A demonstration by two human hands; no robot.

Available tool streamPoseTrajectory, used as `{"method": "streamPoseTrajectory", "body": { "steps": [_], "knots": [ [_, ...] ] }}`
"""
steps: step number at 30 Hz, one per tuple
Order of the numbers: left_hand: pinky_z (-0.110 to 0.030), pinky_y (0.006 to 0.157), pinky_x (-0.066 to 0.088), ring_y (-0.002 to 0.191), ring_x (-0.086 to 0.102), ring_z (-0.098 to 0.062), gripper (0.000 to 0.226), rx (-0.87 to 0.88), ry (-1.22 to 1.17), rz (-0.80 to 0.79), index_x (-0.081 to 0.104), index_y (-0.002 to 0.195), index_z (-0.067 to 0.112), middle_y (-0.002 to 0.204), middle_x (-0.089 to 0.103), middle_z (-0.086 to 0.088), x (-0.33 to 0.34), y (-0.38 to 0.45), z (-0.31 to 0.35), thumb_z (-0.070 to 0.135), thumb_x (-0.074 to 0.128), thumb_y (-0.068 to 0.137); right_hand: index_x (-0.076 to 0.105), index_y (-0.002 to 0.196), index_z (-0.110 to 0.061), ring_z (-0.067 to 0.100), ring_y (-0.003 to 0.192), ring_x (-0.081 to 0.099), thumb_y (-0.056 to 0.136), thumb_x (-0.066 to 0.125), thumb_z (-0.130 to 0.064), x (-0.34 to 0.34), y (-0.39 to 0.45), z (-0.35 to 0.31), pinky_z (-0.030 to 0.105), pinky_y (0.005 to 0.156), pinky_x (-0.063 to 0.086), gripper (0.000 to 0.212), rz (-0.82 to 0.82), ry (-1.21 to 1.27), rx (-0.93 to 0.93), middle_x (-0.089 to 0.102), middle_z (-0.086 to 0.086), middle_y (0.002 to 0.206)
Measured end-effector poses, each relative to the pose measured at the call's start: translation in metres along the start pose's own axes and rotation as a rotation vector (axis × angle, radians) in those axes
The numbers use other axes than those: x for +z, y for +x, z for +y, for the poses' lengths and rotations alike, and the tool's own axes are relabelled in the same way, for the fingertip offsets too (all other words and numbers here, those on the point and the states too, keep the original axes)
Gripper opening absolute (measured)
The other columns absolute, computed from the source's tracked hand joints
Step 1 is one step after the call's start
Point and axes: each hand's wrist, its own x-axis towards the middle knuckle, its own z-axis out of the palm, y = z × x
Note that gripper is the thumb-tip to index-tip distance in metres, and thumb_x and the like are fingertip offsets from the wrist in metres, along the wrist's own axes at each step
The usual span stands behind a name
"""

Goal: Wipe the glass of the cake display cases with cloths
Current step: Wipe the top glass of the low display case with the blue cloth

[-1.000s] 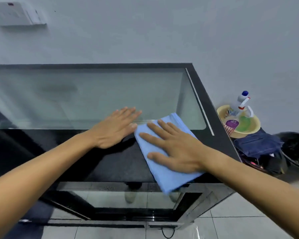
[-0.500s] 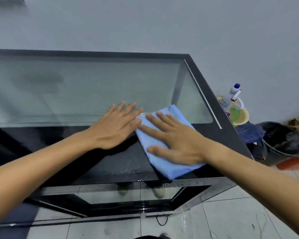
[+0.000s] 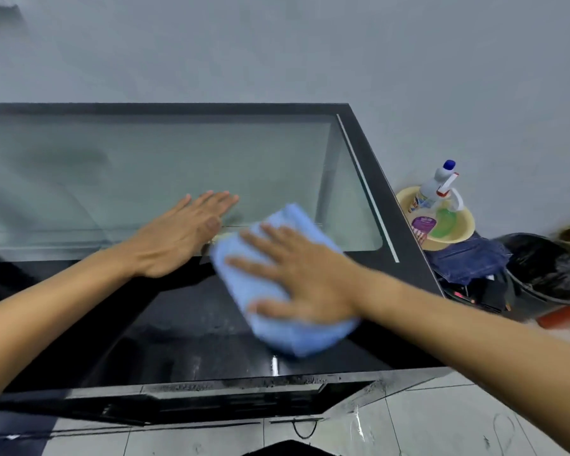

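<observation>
The right hand (image 3: 305, 278) lies flat, fingers spread, pressing a blue cloth (image 3: 280, 281) onto the display case's dark top (image 3: 185, 327); the left hand (image 3: 181, 235), fingers straight and together, rests beside it at the glass (image 3: 145, 166) edge; beyond, a spray bottle (image 3: 436, 189) stands in a yellow basin (image 3: 464, 232).

A plain grey wall (image 3: 277, 44) fills the upper half of the frame. Pale floor tiles (image 3: 441, 419) show along the bottom right. At the right edge, against the wall, a yellow basin (image 3: 464, 232) holding a spray bottle (image 3: 436, 185) sits beside a black bucket (image 3: 550, 274).
</observation>
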Motion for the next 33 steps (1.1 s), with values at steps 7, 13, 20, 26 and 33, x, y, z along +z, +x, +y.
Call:
{"method": "streamPoseTrajectory", "body": {
  "steps": [7, 13, 20, 26, 33],
  "knots": [
    [-0.037, 0.130, -0.009, 0.154, -0.021, 0.003, 0.079, -0.004, 0.140, -0.030, 0.002, 0.158, 0.056, 0.169, -0.012, 0.022, 0.001, -0.003, 0.005, 0.089, -0.006, 0.086, 0.009, 0.160, -0.052, 0.010, 0.160, -0.005, 0.104, 0.035, -0.066, -0.023, -0.071, 0.120, 0.038, 0.129, -0.001, 0.064, -0.087, 0.137, 0.091, 0.000, -0.012, 0.173],
    [-0.028, 0.129, -0.005, 0.155, -0.007, 0.007, 0.088, -0.061, -0.078, 0.040, 0.009, 0.157, 0.046, 0.171, 0.003, 0.018, 0.001, 0.002, -0.001, 0.090, -0.009, 0.084, 0.011, 0.164, -0.042, 0.035, 0.159, 0.004, 0.086, 0.009, -0.082, 0.000, 0.056, 0.049, 0.051, 0.128, 0.001, 0.087, -0.027, 0.074, 0.174, 0.007, 0.006, 0.174],
    [-0.030, 0.129, -0.006, 0.157, -0.011, 0.001, 0.080, -0.027, 0.101, 0.044, 0.011, 0.160, 0.047, 0.170, -0.003, 0.019, 0.007, 0.002, -0.007, 0.087, 0.008, 0.090, 0.017, 0.162, -0.046, 0.015, 0.160, -0.006, 0.100, 0.047, -0.068, -0.022, -0.114, 0.049, 0.044, 0.130, 0.004, 0.072, -0.095, 0.136, -0.167, -0.001, -0.013, 0.173],
    [-0.028, 0.128, -0.011, 0.155, -0.014, 0.004, 0.080, -0.068, 0.095, -0.008, 0.008, 0.161, 0.049, 0.170, -0.006, 0.022, -0.005, 0.028, -0.007, 0.084, 0.005, 0.089, 0.004, 0.161, -0.052, 0.019, 0.160, -0.001, 0.107, 0.033, -0.061, -0.001, 0.015, 0.180, 0.049, 0.130, -0.001, 0.062, -0.008, 0.113, 0.263, 0.003, -0.010, 0.173],
    [-0.029, 0.125, -0.011, 0.155, -0.011, 0.000, 0.097, -0.166, 0.058, 0.026, 0.008, 0.159, 0.049, 0.167, -0.003, 0.023, -0.017, 0.079, -0.037, 0.095, -0.012, 0.075, 0.023, 0.164, -0.034, 0.039, 0.156, 0.019, 0.100, 0.033, -0.070, 0.000, 0.018, 0.028, 0.053, 0.126, 0.012, 0.074, 0.026, 0.006, -0.153, 0.021, 0.013, 0.171]
  ]
}}
